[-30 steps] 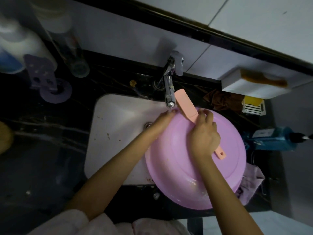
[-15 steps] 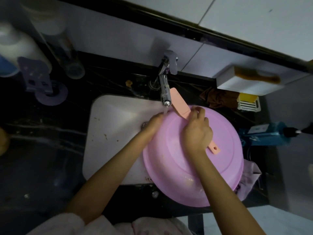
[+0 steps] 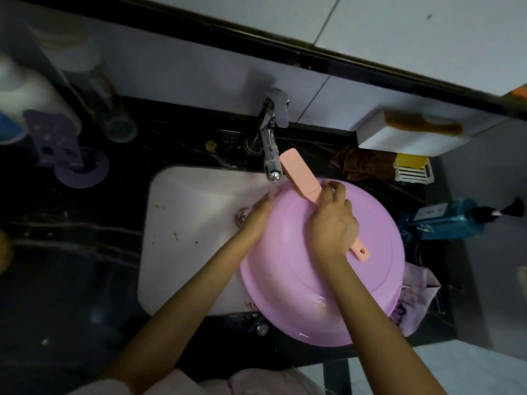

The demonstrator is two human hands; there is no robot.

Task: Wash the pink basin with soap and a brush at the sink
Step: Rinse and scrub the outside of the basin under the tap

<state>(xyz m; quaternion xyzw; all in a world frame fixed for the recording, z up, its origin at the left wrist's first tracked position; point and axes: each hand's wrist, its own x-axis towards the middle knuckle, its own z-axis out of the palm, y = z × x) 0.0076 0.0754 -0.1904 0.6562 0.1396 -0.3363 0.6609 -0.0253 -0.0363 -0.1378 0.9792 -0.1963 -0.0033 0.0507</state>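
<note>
Scrubbing step. Basin (image 3: pixel 370 266) tilted over sink (image 3: pixel 185 223), under tap (image 3: pixel 269 149). Right hand (image 3: pixel 332 223) grips brush (image 3: pixel 299 175). Left hand (image 3: pixel 256 213) at rim, grip unclear. Next, probably: firm strokes, rim steadied.

Head camera looks steeply down, close over the sink (image 3: pixel 182 223).

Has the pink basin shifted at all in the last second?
No, not noticeably: the pink basin keeps its rim just below the faucet spout, as before.
</note>
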